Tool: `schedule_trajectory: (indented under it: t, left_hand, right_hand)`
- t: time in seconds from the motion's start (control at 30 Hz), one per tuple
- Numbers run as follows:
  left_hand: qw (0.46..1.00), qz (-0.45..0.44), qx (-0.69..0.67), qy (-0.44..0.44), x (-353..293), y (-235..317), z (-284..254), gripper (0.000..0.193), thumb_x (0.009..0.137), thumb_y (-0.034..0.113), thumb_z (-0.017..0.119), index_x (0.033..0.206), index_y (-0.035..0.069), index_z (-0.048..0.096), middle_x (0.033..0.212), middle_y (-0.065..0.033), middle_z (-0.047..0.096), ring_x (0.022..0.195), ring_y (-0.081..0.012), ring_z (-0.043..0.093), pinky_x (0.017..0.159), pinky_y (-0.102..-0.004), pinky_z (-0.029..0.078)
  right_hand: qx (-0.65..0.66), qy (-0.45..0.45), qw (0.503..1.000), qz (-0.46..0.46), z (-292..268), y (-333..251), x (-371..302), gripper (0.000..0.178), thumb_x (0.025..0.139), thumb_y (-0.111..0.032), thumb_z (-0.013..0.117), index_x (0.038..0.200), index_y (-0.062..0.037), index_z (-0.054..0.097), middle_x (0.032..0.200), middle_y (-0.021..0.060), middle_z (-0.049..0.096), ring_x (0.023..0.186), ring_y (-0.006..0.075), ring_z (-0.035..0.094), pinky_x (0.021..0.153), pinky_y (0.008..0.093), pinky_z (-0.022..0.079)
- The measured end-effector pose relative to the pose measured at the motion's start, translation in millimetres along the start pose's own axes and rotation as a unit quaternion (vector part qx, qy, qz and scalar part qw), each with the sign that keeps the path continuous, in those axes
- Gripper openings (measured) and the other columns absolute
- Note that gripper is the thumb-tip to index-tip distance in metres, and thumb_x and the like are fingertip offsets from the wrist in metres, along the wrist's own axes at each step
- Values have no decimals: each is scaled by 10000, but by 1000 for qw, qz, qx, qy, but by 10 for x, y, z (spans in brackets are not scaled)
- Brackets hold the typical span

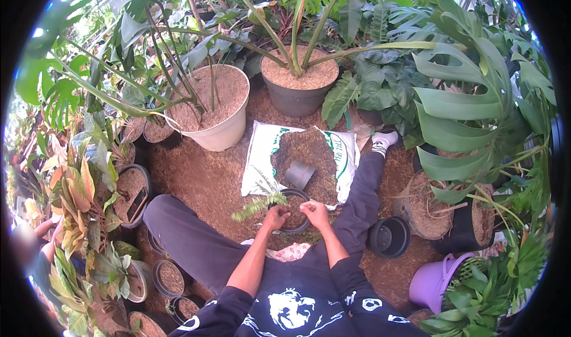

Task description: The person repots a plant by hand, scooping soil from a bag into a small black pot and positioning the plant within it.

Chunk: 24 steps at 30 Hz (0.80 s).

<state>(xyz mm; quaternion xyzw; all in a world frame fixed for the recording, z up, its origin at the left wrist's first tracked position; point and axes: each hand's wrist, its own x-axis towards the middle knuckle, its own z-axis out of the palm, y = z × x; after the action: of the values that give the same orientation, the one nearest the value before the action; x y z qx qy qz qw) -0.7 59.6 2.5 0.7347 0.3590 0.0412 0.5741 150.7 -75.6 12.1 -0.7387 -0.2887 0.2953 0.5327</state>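
A round black plant pot (289,229) stands between my legs, with both hands at its rim. My left hand (275,217) is closed at the pot's left side, on the base of a small green fern (257,207) whose fronds lean out to the left. At the pot's right side, my right hand (315,213) has its fingertips pinched together; what they hold is too small to make out. Just beyond, an opened white sack (259,152) exposes dark soil (303,149). A small dark grey pot (299,175) lies tipped on that soil.
An empty black pot (389,237) sits right of my leg, near a purple pot (425,286). Large potted plants stand ahead: a white pot (223,132) and a dark grey pot (297,101). A phone (138,204) rests on a pot at left. Another person's arm (50,242) shows at far left.
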Motion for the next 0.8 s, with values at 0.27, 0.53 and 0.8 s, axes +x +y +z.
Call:
schedule_trajectory:
  t: [0.27, 0.53, 0.8]
  left_hand:
    - [997, 25, -46, 58, -201, -32, 82, 332, 934, 248, 703, 1182, 33, 655, 1131, -133, 702, 1025, -216, 654, 892, -358, 511]
    - [994, 87, -41, 59, -241, -80, 85, 246, 951, 216, 662, 1140, 59, 676, 1026, -87, 701, 949, -211, 641, 878, -350, 504]
    - [997, -42, 4, 69, -348, 228, 96, 308, 961, 341, 631, 1159, 109, 676, 1096, -127, 697, 1042, -264, 647, 930, -390, 482]
  right_hand:
    - [-28, -30, 999, 27, -35, -127, -36, 229, 916, -236, 691, 846, -20, 723, 703, 39, 709, 635, 76, 624, 596, 262, 469]
    - [1, 41, 999, 36, -83, 137, 53, 142, 880, -79, 691, 1002, -9, 679, 816, 63, 720, 684, 110, 668, 612, 262, 513]
    - [41, 72, 996, 40, -136, 193, 41, 172, 909, -77, 661, 1067, -9, 659, 851, 62, 687, 730, 118, 660, 628, 251, 509]
